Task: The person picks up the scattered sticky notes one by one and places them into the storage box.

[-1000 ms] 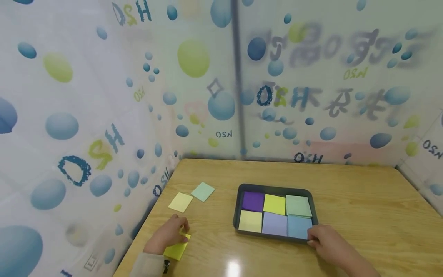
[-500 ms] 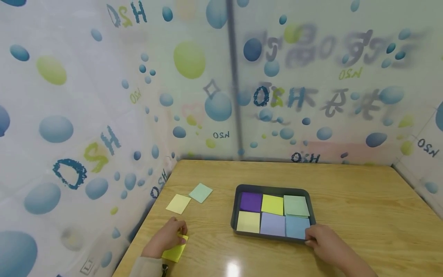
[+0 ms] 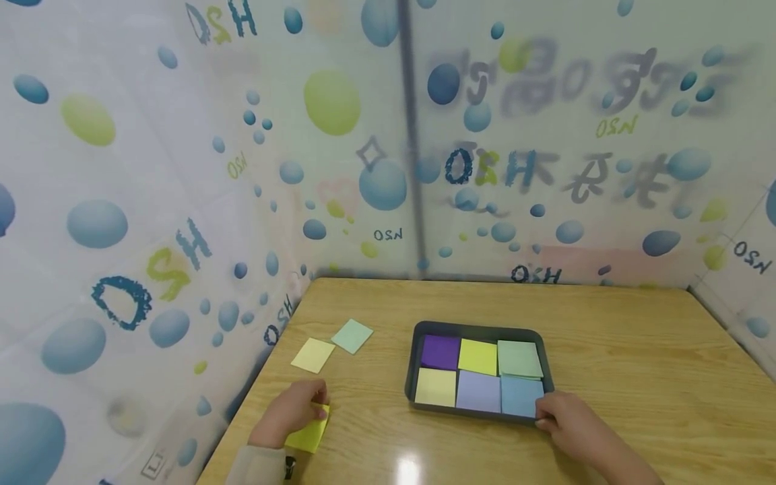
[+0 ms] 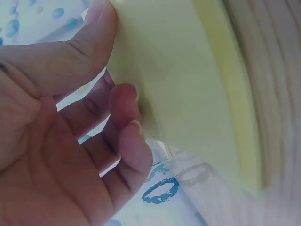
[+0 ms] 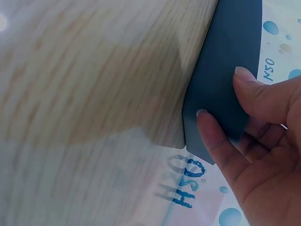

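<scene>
My left hand (image 3: pixel 297 409) is at the left of the table, pinching the edge of a yellow sticky note (image 3: pixel 308 436) between thumb and fingers. In the left wrist view the yellow sticky note (image 4: pixel 174 80) looks curved, with a brighter yellow band along one side. At the near right corner of a dark grey tray (image 3: pixel 473 412), my right hand (image 3: pixel 572 423) grips the rim. The right wrist view has the thumb and a fingertip against the tray's outer wall (image 5: pixel 221 61). Inside the tray lie purple (image 3: pixel 440 352), yellow, green, cream, lilac and blue (image 3: pixel 521 396) sticky notes in two rows.
Beyond my left hand lie a cream sticky note (image 3: pixel 312 355) and a pale green sticky note (image 3: pixel 351 336), close together. The wooden table (image 3: pixel 636 350) reaches back to a curtain (image 3: pixel 376 135) printed with bubbles and letters, which also runs along the left side.
The head view has shifted slightly. My left hand has dipped a little over the yellow sticky note, its fingers bunched closer. My right hand and the tray stay as they were.
</scene>
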`<state>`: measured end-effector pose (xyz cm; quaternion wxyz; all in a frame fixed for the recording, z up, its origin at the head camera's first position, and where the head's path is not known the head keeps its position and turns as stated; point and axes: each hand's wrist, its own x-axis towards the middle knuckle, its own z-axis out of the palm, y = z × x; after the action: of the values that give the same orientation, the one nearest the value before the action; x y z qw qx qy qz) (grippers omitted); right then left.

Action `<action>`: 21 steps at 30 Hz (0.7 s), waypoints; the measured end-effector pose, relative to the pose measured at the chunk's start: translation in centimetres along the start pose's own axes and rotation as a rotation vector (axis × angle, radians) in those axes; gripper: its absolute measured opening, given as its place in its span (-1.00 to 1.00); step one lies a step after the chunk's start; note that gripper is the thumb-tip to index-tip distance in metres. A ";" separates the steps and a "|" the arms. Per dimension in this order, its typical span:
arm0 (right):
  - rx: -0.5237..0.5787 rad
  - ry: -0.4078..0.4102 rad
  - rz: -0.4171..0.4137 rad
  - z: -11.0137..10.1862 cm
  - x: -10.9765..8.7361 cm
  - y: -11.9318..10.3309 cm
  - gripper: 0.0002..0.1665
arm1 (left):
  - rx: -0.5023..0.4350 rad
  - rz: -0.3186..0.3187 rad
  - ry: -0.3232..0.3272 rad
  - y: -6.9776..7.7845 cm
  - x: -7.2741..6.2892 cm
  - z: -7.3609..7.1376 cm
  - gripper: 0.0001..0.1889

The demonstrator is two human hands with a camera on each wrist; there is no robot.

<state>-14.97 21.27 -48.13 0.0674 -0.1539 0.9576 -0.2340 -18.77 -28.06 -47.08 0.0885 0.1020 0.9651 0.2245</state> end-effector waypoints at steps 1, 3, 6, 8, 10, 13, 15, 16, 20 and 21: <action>0.000 -0.002 0.007 0.0 0.0 -0.1 -0.71 | 0.011 -0.003 0.004 0.0 0.1 0.0 -0.73; 0.000 -0.003 0.012 0.0 -0.1 -0.2 -0.71 | 0.035 -0.007 0.012 0.0 0.2 0.0 -0.74; 0.000 -0.003 0.006 -0.1 -0.1 -0.2 -0.71 | 0.084 0.009 0.026 0.2 0.7 -0.1 -0.77; 0.008 -0.007 0.014 -0.2 -0.1 -0.2 -0.71 | 0.111 0.020 0.037 0.5 1.0 -0.1 -0.79; 0.013 -0.009 0.015 -0.3 0.0 -0.1 -0.71 | 0.139 0.036 0.055 0.9 1.3 -0.2 -0.82; 0.013 -0.008 0.014 -0.3 0.0 0.0 -0.72 | 0.154 0.056 0.068 1.7 1.8 -0.5 -0.86; 0.004 0.001 -0.004 -0.3 0.0 0.1 -0.72 | 0.159 0.073 0.072 2.3 2.0 -0.6 -0.86; -0.001 0.006 -0.014 -0.3 0.0 0.1 -0.72 | 0.158 0.081 0.070 2.5 2.2 -0.6 -0.85; -0.003 0.010 -0.031 -0.1 0.0 0.2 -0.71 | 0.180 0.104 0.077 3.7 2.6 -0.6 -0.83; -0.001 0.008 -0.032 -0.1 0.0 0.2 -0.71 | 0.187 0.112 0.080 3.9 2.6 -0.5 -0.83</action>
<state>-15.04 21.46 -48.15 0.0597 -0.1683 0.9554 -0.2351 -20.82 -24.22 -45.16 0.0273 0.1544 0.9774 0.1418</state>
